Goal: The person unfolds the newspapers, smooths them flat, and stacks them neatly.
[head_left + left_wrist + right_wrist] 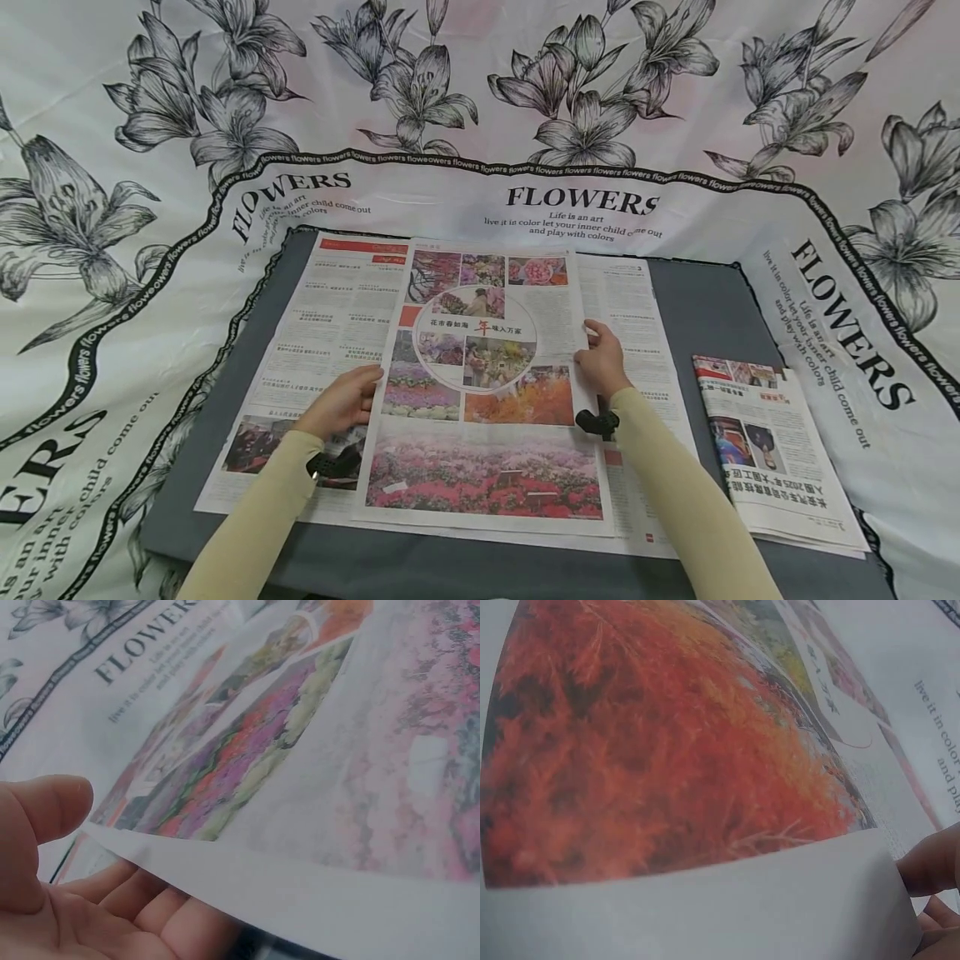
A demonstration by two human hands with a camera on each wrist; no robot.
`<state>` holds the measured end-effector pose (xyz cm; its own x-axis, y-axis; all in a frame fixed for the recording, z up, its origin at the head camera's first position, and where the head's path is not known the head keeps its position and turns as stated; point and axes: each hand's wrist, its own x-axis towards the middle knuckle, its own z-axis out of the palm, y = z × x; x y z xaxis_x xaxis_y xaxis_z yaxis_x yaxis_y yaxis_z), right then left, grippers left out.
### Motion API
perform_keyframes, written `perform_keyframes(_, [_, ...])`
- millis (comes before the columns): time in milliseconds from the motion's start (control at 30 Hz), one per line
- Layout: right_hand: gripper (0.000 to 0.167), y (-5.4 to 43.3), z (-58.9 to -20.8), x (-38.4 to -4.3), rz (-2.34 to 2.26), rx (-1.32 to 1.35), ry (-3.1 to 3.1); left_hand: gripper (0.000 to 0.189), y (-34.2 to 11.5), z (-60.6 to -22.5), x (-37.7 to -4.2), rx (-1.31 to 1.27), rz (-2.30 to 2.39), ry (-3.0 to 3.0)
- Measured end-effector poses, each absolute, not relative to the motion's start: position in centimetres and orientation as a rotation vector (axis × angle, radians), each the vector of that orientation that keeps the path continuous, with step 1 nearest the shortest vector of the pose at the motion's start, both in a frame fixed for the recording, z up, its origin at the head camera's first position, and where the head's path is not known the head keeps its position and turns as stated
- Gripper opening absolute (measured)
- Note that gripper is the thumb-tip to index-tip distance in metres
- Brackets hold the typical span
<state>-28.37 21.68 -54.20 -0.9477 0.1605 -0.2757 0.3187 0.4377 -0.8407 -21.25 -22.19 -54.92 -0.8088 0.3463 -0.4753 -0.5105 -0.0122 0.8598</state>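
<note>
A newspaper page with flower photos and a ringed collage lies over an opened newspaper sheet on the table. My left hand holds its left edge, and my right hand grips the right edge a little higher up. In the left wrist view the thumb is above the page's edge while the other fingers go beneath it. The right wrist view has the fingers at the page's edge beside a large red-orange foliage photo; the page bows upward there.
To the right lies a folded newspaper near the front corner of the dark grey tabletop. White cloth printed with lilies and FLOWERS lettering surrounds the table at the back and sides. A dark band sits on each wrist.
</note>
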Motion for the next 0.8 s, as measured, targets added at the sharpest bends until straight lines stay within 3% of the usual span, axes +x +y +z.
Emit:
perform_keyframes(233, [0.078, 21.8, -53.9, -28.0, -1.449, 0.391, 2.574, 0.059, -21.9, -55.3, -21.4, -0.192, 1.884, 1.704])
perform_keyframes(467, [0.070, 21.5, -53.4, -27.1, -1.360, 0.339, 2.731, 0.064, -21.8, -56.0, -21.3, -0.221, 1.873, 1.715])
perform_keyframes(800, [0.055, 15.1, -54.2, -24.7, -0.969, -0.349, 2.980, 0.063, -21.9, -56.3, -21.0, -0.232, 1.925, 1.700])
